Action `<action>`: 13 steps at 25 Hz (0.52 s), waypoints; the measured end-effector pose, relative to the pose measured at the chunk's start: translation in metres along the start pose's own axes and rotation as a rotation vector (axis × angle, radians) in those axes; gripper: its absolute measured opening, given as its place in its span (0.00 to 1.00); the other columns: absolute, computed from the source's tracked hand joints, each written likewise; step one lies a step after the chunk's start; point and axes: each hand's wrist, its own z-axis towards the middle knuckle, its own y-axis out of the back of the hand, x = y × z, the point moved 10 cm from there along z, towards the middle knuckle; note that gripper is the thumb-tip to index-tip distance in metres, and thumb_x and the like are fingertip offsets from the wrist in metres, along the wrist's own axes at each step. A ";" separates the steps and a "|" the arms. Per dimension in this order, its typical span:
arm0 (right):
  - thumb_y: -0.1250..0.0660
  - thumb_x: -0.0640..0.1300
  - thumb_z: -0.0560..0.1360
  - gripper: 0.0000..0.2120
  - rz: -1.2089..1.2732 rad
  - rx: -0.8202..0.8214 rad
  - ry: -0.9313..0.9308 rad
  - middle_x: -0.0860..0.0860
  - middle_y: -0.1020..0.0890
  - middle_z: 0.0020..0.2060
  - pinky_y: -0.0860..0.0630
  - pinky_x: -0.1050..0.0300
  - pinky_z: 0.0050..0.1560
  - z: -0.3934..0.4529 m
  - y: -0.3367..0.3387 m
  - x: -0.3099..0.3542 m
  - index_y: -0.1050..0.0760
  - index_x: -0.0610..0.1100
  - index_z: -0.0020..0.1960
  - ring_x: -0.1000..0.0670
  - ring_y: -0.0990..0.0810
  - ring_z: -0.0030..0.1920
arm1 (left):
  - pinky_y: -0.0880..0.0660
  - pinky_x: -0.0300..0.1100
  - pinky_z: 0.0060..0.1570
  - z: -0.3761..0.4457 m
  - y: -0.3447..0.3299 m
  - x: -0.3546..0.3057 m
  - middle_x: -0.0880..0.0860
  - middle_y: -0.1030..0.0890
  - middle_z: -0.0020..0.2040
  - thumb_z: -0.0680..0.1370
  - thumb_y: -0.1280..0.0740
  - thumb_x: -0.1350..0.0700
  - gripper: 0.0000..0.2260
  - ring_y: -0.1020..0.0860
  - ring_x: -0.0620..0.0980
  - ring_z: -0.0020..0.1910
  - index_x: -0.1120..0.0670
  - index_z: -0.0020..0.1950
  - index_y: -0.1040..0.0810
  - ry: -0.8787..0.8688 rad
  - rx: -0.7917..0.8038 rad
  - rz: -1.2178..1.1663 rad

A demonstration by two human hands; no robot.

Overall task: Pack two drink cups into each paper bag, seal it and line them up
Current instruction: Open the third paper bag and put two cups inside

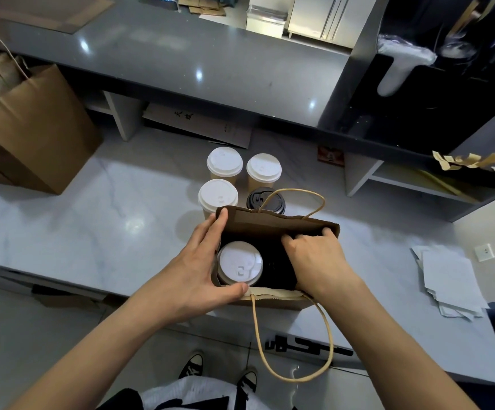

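Observation:
A brown paper bag point(281, 221) with twisted handles stands open at the counter's near edge. Inside it on the left sits a cup with a white lid point(239, 263); a dark cup point(278, 267) beside it is mostly hidden in shadow. My left hand point(199, 267) holds the bag's left side, fingers along the far rim and thumb on the near rim. My right hand point(314, 255) reaches into the bag's right side, fingers curled over the dark interior. Behind the bag stand three white-lidded cups point(224, 161) point(264, 167) point(217, 196) and one black-lidded cup point(265, 199).
Larger brown paper bags point(33, 125) stand at the left of the white marble counter point(107, 220). A stack of white papers point(450, 282) lies at the right. A raised grey shelf point(181, 63) runs behind, with a dark unit point(435, 84) at the right.

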 end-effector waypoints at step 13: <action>0.32 0.53 0.76 0.19 0.304 -0.187 -0.101 0.55 0.21 0.62 0.34 0.52 0.64 -0.051 0.020 -0.027 0.25 0.57 0.67 0.48 0.26 0.64 | 0.41 0.43 0.76 0.008 -0.008 -0.009 0.41 0.59 0.81 0.71 0.28 0.37 0.52 0.51 0.43 0.80 0.37 0.79 0.66 -0.105 0.069 0.040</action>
